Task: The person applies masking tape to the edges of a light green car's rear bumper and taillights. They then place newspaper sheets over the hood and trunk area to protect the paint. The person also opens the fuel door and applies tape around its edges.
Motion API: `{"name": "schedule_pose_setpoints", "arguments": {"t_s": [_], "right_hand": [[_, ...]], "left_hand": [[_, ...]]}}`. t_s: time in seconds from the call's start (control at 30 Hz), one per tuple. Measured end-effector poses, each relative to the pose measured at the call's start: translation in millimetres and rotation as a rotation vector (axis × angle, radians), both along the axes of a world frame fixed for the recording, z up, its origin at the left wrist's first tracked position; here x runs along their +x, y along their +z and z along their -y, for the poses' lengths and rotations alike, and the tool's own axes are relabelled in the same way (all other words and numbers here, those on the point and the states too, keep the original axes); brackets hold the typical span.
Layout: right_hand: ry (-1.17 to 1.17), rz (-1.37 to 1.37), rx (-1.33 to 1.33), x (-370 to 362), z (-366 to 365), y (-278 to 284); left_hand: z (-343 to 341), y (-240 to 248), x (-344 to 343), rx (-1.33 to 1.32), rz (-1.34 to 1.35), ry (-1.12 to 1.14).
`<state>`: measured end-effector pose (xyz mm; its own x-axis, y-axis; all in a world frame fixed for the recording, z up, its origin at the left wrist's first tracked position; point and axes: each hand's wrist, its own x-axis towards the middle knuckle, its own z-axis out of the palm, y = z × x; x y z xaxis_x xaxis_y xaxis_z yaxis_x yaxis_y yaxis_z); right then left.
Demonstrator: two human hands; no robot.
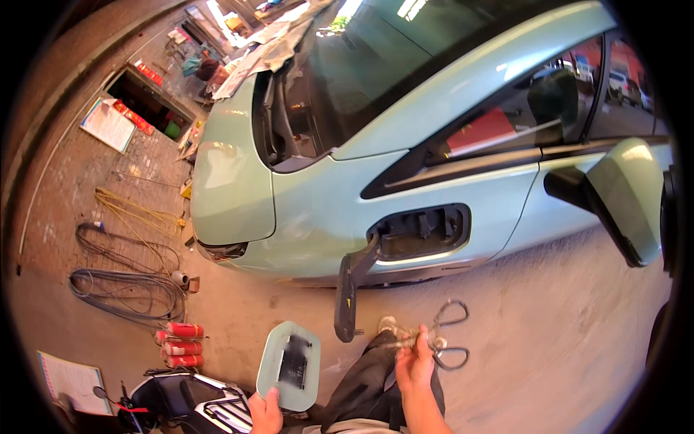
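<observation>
My left hand (266, 412) is closed on the lower edge of a pale green rounded cover panel (268, 362), which has a black patch on its face. In my right hand (414, 367) is a pair of scissors (438, 343), gripped near the pivot with the dark handle loops pointing away to the right and the blades toward the left. Ahead stands a pale green car (318, 210). An oval recess (419, 231) in its front fender exposes black parts, and a black hinge arm (347, 296) swings out from it without a cover.
A side mirror (625, 199) juts out at right. Coiled cables (126, 293) hang or lie along the brick wall at left, above red cylinders (184, 347). A motorbike (188, 398) stands at lower left. My shoe (388, 324) is below the hinge arm.
</observation>
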<state>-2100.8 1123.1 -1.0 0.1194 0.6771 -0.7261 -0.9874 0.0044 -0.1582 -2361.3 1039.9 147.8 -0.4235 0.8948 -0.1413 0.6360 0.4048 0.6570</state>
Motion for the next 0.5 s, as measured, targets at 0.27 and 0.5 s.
{"name": "schedule_pose_setpoints", "arguments": {"t_s": [0.27, 0.5], "right_hand": [[1.131, 1.238, -0.576, 38, 99, 36], [1.015, 1.793, 0.000, -20, 118, 95]], "left_hand": [[40, -68, -68, -0.228, -0.136, -0.094], [49, -153, -144, 0.043, 0.049, -0.034]]}}
